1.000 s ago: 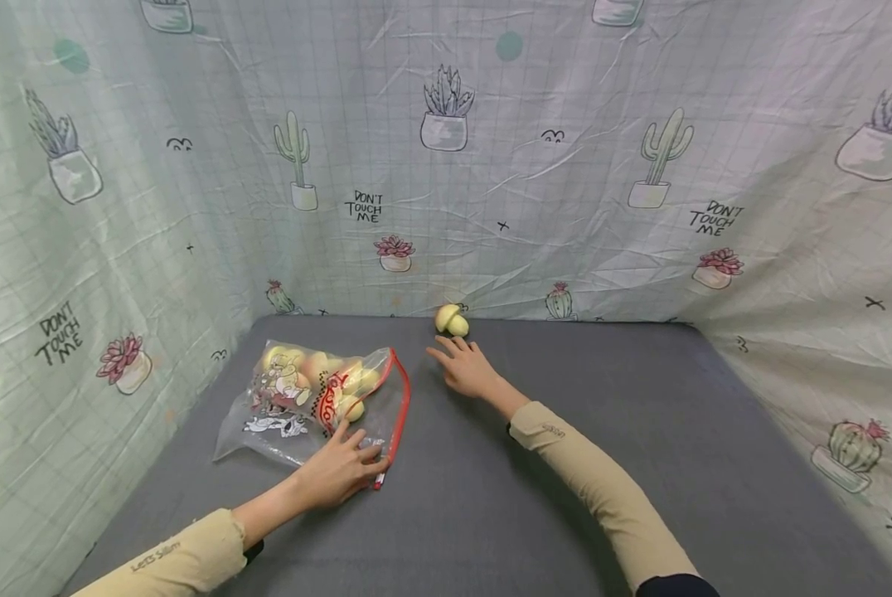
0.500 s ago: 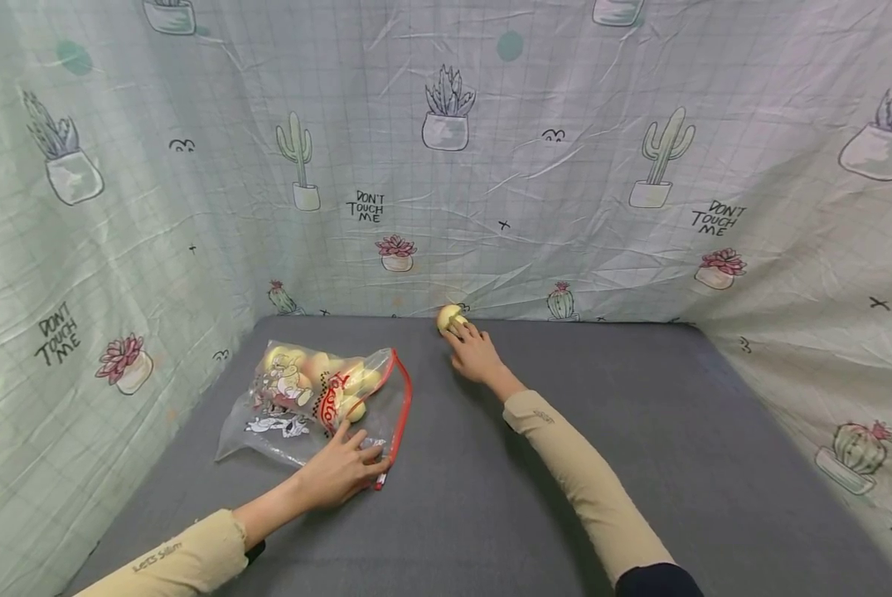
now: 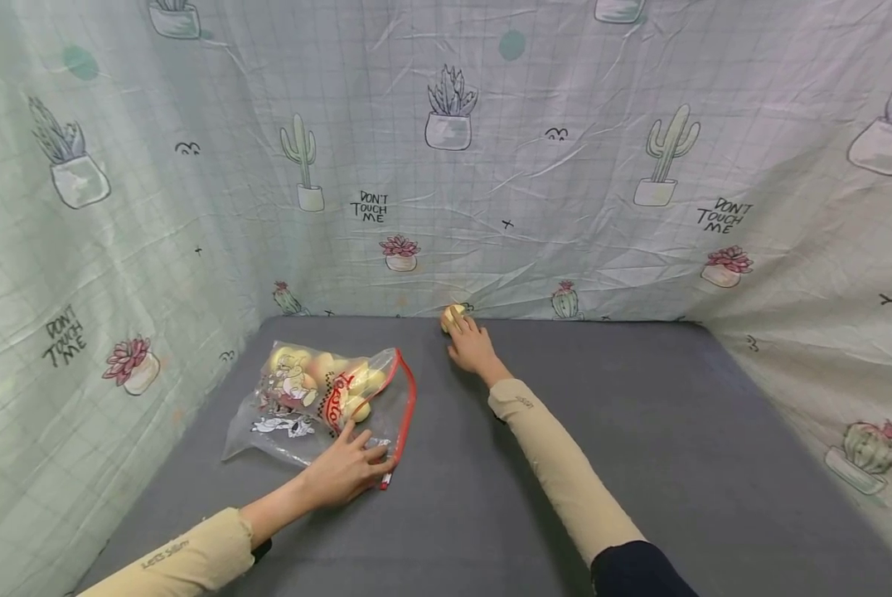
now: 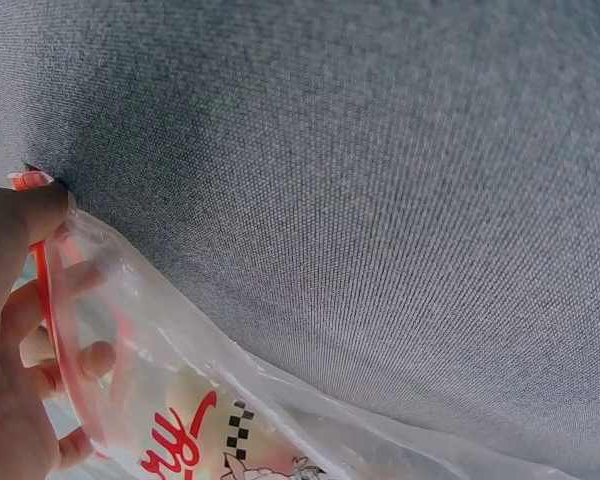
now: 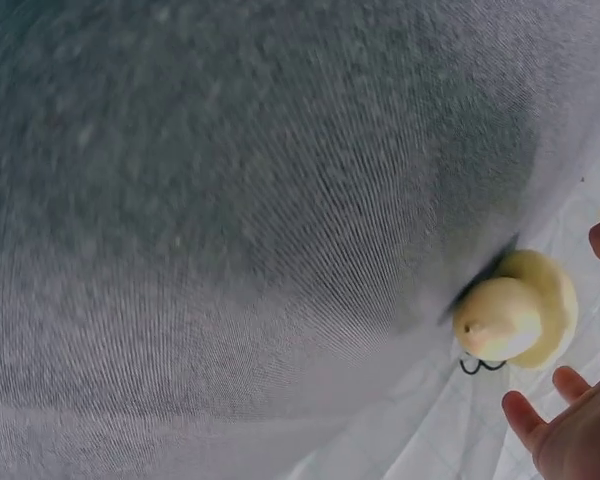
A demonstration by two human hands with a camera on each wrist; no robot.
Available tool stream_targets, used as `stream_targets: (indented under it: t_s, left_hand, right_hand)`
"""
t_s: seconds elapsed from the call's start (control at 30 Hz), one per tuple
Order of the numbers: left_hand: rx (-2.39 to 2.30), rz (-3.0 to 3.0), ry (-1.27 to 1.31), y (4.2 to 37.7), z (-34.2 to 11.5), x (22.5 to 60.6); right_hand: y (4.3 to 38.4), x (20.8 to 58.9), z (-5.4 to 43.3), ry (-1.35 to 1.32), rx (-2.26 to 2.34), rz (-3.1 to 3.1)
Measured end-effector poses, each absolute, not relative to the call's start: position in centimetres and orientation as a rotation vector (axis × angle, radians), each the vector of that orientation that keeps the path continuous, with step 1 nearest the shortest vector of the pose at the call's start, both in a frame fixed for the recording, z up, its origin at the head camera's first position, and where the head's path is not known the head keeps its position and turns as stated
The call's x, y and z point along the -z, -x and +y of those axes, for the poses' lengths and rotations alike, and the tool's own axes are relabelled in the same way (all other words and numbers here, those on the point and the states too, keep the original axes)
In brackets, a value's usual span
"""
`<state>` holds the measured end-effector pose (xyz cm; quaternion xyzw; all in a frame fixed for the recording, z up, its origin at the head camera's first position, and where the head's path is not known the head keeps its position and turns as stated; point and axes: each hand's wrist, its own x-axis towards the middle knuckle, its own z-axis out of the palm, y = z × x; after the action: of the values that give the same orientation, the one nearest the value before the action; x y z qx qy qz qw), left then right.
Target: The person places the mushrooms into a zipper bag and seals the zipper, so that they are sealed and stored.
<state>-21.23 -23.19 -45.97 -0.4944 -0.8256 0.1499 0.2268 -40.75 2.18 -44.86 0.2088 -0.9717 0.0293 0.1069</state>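
A pale yellow mushroom-shaped piece [image 3: 447,320] lies at the table's far edge, against the curtain. My right hand [image 3: 475,348] reaches over it in the head view, covering its right side. In the right wrist view the fingers are spread beside the mushroom-shaped piece [image 5: 555,305], with a gap between. At left lies a clear zip bag [image 3: 270,452] with a red zip edge and printed cartoon figures; several yellow and peach rounded pieces [image 3: 289,361] are inside. My left hand [image 3: 345,473] holds the bag's mouth. In the left wrist view its thumb [image 4: 45,212] presses the red zip edge, fingers showing through the plastic.
A grey cloth-covered table [image 3: 625,431] spreads under both hands. A pale curtain [image 3: 535,199] printed with cacti and words hangs along the back and both sides, meeting the table's far edge.
My right hand has moved forward from in front of the mushroom-shaped piece to over it, hiding more of it. The left hand and the bag stay in place.
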Motion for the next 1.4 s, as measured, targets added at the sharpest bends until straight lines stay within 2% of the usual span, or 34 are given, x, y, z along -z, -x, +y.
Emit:
stream_targets:
  t_s: [0.7,0.97,1.23,1.4]
  left_hand:
    - [-0.425,-2.280,1.350,21.1,-23.0,45.9]
    - [-0.444,-2.306,1.343,21.0,-23.0,45.8]
    - [-0.474,-2.346,1.330,20.8,-23.0,45.6]
    - [-0.453,-2.346,1.331,20.7,-22.9,45.6]
  right_hand:
    - [42.2,44.1,2.2,-0.470,-0.011,-3.057]
    - [41.7,43.9,1.8,-0.532,0.204,-2.962]
    - [42.0,44.4,1.8,-0.562,0.032,-2.959]
    - [41.8,44.7,1.8,-0.600,0.136,-2.888]
